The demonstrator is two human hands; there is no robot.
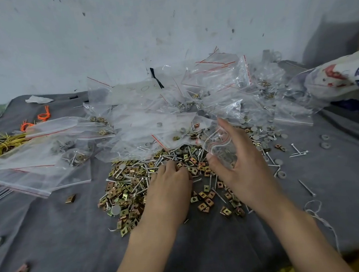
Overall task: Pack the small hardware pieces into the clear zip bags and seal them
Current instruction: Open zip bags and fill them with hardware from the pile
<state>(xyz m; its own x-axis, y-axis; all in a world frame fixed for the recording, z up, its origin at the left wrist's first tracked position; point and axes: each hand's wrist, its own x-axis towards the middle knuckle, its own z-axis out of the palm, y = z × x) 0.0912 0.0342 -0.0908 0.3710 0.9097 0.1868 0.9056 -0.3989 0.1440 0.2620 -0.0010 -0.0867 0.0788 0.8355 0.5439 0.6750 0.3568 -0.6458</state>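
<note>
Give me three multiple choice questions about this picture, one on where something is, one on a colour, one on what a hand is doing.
1. Where do the orange bands lie? A on the grey cloth, far left; B inside a bag; C on the wall.
2. What colour is the strip on the zip bags? A blue; B red; C green.
3. The right hand is: A flat and empty; B holding a small clear bag; C pulling string.
Answers: A, beside the yellow bands; B, red lines edge each bag; B, fingers curl round it.
</note>
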